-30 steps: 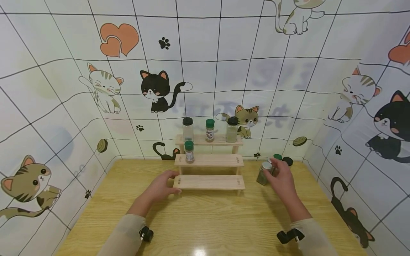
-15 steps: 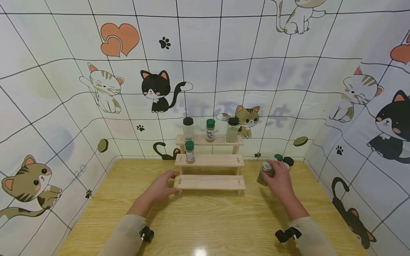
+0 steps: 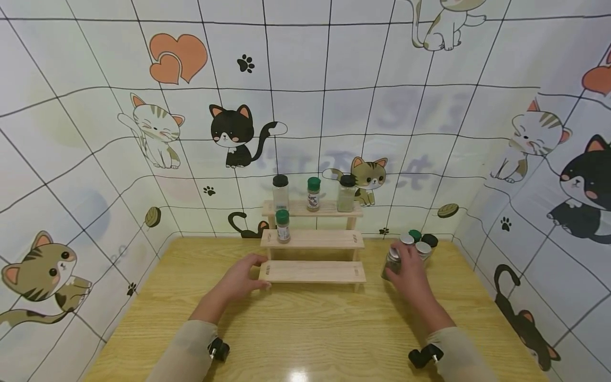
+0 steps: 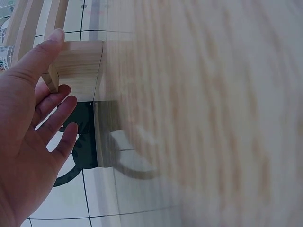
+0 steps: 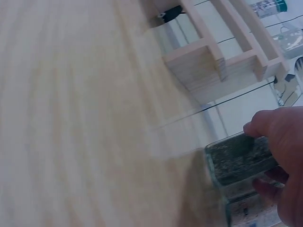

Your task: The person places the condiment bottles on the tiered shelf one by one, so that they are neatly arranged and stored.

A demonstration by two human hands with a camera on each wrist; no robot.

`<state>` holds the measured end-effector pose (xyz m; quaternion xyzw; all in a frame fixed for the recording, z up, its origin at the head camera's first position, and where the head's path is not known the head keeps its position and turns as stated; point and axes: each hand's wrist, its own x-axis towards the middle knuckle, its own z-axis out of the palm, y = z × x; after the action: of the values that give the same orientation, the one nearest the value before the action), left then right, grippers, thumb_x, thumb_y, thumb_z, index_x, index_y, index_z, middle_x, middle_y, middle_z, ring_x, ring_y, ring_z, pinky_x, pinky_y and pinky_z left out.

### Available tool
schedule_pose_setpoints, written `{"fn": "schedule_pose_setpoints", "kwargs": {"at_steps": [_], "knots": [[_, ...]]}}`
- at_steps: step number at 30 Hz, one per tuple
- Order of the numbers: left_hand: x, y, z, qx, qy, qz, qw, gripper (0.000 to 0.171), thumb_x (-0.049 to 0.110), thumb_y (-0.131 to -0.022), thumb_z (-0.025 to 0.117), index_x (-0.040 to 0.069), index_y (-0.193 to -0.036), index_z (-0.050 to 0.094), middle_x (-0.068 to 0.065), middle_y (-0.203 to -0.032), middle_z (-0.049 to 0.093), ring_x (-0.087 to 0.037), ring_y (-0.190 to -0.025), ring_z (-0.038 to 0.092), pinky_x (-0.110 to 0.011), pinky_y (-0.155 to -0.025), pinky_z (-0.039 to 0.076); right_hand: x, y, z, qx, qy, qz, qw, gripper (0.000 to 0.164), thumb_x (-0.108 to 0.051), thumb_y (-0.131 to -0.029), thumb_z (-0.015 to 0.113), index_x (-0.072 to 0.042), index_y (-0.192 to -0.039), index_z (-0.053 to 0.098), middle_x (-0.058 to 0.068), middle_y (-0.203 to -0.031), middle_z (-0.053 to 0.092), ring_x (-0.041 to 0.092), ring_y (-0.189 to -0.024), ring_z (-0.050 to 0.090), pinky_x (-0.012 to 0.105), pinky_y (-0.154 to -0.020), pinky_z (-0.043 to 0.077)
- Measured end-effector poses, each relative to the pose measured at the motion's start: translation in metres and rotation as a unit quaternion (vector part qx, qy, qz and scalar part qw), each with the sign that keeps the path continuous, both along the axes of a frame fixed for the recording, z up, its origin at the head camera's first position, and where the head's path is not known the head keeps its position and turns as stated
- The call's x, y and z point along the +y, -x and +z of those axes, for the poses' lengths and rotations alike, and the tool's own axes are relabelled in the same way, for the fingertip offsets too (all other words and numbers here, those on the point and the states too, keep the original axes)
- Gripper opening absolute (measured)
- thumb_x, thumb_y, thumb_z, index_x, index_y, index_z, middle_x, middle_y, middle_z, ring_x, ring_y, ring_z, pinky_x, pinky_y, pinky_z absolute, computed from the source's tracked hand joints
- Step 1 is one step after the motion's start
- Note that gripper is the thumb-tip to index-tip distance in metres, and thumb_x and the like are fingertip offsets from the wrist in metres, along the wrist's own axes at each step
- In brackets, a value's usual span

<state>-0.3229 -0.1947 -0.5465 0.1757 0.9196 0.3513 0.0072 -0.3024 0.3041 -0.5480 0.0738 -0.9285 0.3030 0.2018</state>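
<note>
Walls were white fabric printed with black grid lines [image 3: 305,63] and cartoon cats, and below them was one pale yellow wood-grain table [image 3: 310,329]. One light wooden three-tier rack [image 3: 315,240] stood on it near the back.

Jar count, nine total. Three sat on the top shelf [image 3: 329,210]: a tall clear jar with a black lid [image 3: 281,195] on the left, a small labelled jar with a green lid [image 3: 313,196] in the middle, a squarish clear jar with a black lid [image 3: 346,197] on the right. The middle shelf [image 3: 322,240] had one, a small green-capped jar [image 3: 283,228] at its left end.

The other five were bunched to the right of the rack. Four of those showed mostly lids: two silver-lidded jars [image 3: 422,249], one green-lidded jar [image 3: 414,235], one black-lidded jar [image 3: 429,241]. The fifth, a glass jar with a silver lid and dark contents [image 3: 389,266], was in the right hand [image 3: 411,276], thumb and fingers gripping either side. Couldn't tell if its base was touching the table.

The left hand [image 3: 242,278] had the left end of the bottom shelf [image 3: 312,271] pinched between thumb and fingers. Two beige sleeves [image 3: 186,350], one black wrist mount [image 3: 218,350] on each.
</note>
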Motion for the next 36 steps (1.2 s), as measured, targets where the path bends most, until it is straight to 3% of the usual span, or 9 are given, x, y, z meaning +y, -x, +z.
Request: {"fn": "schedule_pose_setpoints", "kwargs": {"at_steps": [7,13,16,22,29,36], "knots": [[0.0,0.0,-0.001,0.0,0.001,-0.001,1.0,0.069,0.027,-0.089,0.097,0.008,-0.147,0.065,-0.008,-0.14,0.068,-0.035,-0.133,0.063,-0.058,-0.116,0.049,0.0,0.0,-0.012,-0.016,0.035,0.003,0.999,0.073,0.003,-0.09,0.087,-0.006,-0.15,0.046,0.034,-0.141,0.044,0.059,-0.132,0.045,0.08,-0.097,0.05],[-0.001,-0.001,-0.001,-0.001,0.0,0.0,1.0,0.069,0.028,-0.089,0.097,0.009,-0.148,0.065,-0.007,-0.141,0.068,-0.035,-0.133,0.063,-0.058,-0.116,0.049,0.003,-0.001,-0.013,0.001,0.063,0.036,0.997,0.071,0.007,-0.091,0.087,-0.005,-0.149,0.049,0.031,-0.143,0.047,0.054,-0.131,0.051,0.076,-0.1,0.051],[-0.001,-0.001,-0.001,-0.002,-0.001,0.001,1.0,0.068,0.029,-0.089,0.097,0.01,-0.148,0.066,-0.006,-0.139,0.068,-0.034,-0.133,0.063,-0.059,-0.116,0.049,0.005,-0.002,-0.012,0.019,0.068,0.061,0.996,0.07,0.007,-0.089,0.089,-0.005,-0.149,0.054,0.029,-0.145,0.052,0.049,-0.129,0.054,0.07,-0.097,0.055],[-0.001,0.0,-0.001,-0.003,-0.003,0.003,1.0,0.067,0.03,-0.089,0.097,0.011,-0.146,0.067,-0.005,-0.137,0.069,-0.034,-0.132,0.063,-0.058,-0.115,0.05,0.007,-0.004,-0.012,0.042,0.065,0.102,0.992,0.07,0.005,-0.088,0.089,-0.006,-0.151,0.059,0.023,-0.144,0.059,0.035,-0.115,0.061,0.046,-0.079,0.063],[-0.001,0.001,-0.003,-0.004,-0.005,0.002,1.0,0.068,0.03,-0.089,0.097,0.011,-0.147,0.067,-0.004,-0.137,0.069,-0.034,-0.133,0.063,-0.058,-0.115,0.05,0.001,-0.004,0.007,0.046,0.093,0.116,0.988,0.069,0.004,-0.092,0.086,-0.008,-0.153,0.058,0.017,-0.134,0.061,0.023,-0.11,0.06,0.035,-0.079,0.06],[-0.001,0.003,-0.006,-0.008,0.009,0.018,0.9998,0.07,0.03,-0.089,0.097,0.015,-0.149,0.065,-0.003,-0.143,0.069,-0.033,-0.137,0.063,-0.058,-0.118,0.048,-0.01,-0.002,0.033,0.044,0.096,0.135,0.985,0.071,-0.002,-0.096,0.085,-0.009,-0.159,0.054,0.014,-0.137,0.058,0.017,-0.113,0.058,0.037,-0.085,0.059]]}}
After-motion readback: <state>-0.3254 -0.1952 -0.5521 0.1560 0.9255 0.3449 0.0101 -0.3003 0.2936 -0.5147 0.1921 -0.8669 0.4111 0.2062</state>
